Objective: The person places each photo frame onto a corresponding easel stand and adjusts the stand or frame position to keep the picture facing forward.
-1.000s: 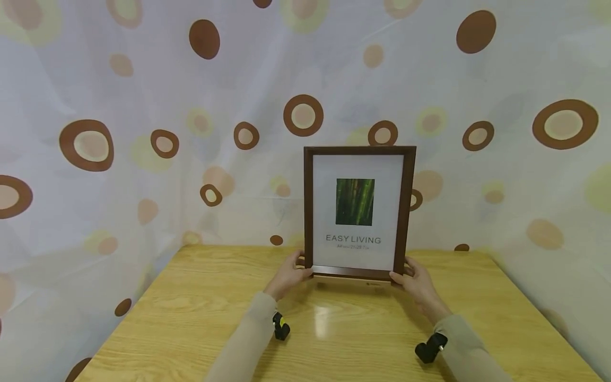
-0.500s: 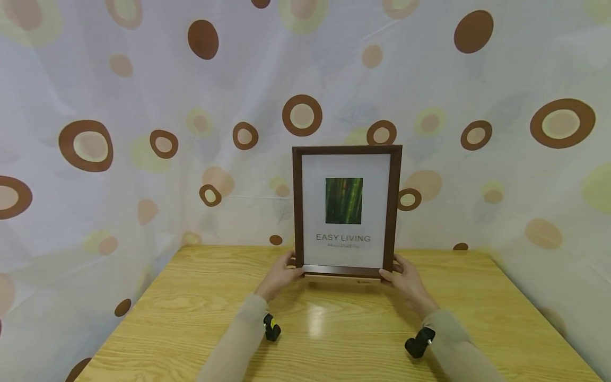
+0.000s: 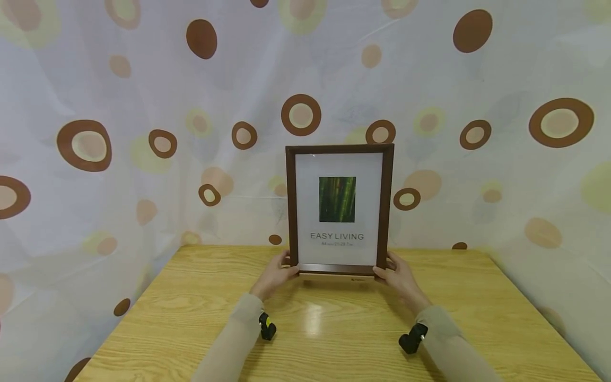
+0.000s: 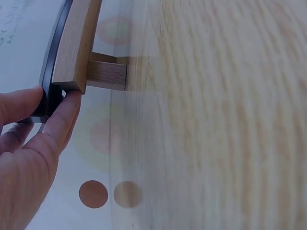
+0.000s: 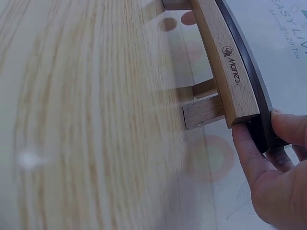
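A dark brown picture frame (image 3: 339,207) stands upright, leaning slightly back, with a white sheet reading EASY LIVING and a bamboo picture. Under its bottom edge runs the wooden ledge (image 5: 221,57) of a small easel, whose short feet (image 4: 108,74) meet the table. My left hand (image 3: 273,276) grips the lower left corner, thumb on the front face. At the lower right corner my right hand (image 3: 400,278) holds on in the same way. In both wrist views a finger touches the end of the ledge. The easel's upper part is hidden behind the frame.
The wood-grain table (image 3: 191,318) reaches back to a pale curtain (image 3: 229,69) with brown and yellow circles, which also hangs along both sides. Black wrist cameras (image 3: 267,327) sit on both sleeves.
Both hands have moved to the left together, taking the picture frame and the easel under it along the table. The grip on both corners stays the same.
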`<state>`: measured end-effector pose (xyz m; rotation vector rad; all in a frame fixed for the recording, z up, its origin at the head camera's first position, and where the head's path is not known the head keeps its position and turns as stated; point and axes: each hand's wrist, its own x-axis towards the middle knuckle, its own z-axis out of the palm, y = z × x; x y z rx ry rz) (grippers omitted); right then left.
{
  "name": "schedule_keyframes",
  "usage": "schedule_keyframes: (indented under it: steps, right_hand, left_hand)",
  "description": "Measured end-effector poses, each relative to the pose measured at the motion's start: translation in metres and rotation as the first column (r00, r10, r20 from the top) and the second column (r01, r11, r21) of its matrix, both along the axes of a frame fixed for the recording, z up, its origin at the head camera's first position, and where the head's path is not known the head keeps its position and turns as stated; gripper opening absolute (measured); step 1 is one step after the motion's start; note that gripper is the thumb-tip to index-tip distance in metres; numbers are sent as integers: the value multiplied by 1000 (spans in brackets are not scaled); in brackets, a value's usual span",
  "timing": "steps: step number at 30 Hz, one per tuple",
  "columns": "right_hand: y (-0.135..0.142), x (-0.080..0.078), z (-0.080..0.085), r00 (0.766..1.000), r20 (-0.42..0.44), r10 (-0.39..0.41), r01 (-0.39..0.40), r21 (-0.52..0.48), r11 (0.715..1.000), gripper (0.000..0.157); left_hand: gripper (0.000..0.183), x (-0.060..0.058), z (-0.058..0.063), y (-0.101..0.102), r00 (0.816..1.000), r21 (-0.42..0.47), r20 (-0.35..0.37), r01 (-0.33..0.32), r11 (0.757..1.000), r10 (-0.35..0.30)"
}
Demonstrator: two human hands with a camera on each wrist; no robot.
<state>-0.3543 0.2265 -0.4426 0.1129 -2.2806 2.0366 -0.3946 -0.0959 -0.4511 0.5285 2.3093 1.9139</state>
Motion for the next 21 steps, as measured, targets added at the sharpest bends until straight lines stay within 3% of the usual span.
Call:
schedule_keyframes:
  steps: [21]
  right_hand:
    - [-4, -10, -2, 999, 1, 33, -33, -3, 999, 60]
  left_hand:
    - [41, -6, 1, -2, 999, 59, 34, -27, 998, 25]
